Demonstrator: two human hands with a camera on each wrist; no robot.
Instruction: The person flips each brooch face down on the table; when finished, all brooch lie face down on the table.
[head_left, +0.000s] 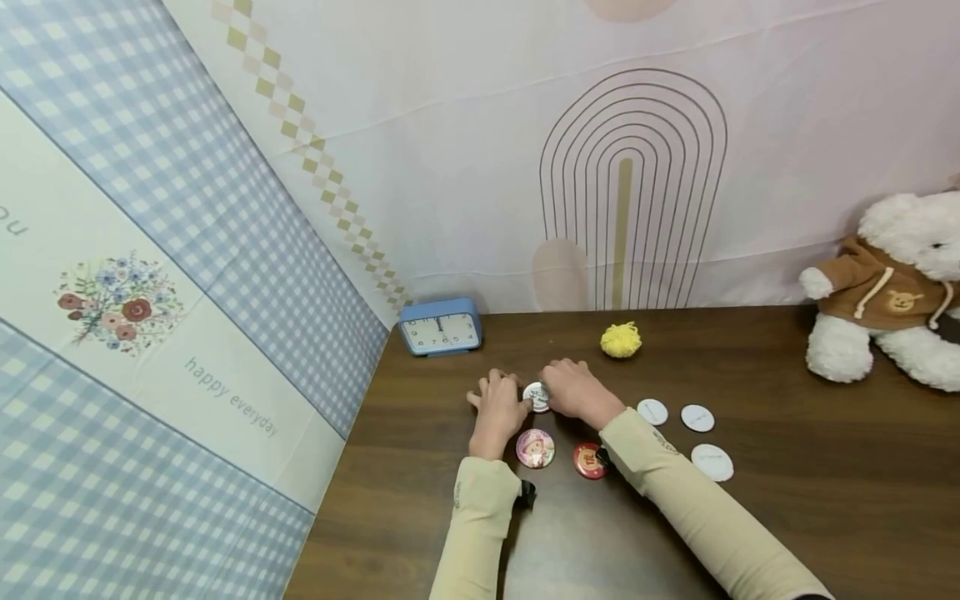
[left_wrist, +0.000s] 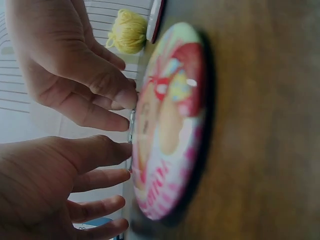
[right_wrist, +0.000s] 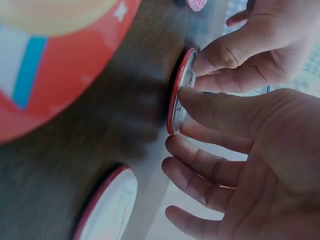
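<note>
Both hands meet over a round button badge [head_left: 536, 397], its white back with a metal pin turned up. From the left, my left hand [head_left: 497, 406] brings thumb and index finger to the badge's rim, the other fingers spread. My right hand [head_left: 577, 392] pinches the opposite side, its thumb [right_wrist: 210, 110] over the back in the right wrist view. A red edge shows round this badge there. Just nearer lies a pink cartoon badge [head_left: 535, 448], face up. A red badge [head_left: 588, 461] lies beside my right cuff, partly covered by a black strap end.
Right of my right forearm lie three badges with white backs up, one [head_left: 712, 462] nearest the sleeve. A yellow yarn ball [head_left: 621, 341] and a blue clock [head_left: 440, 327] stand by the back wall. A white teddy bear [head_left: 840, 346] sits at the far right.
</note>
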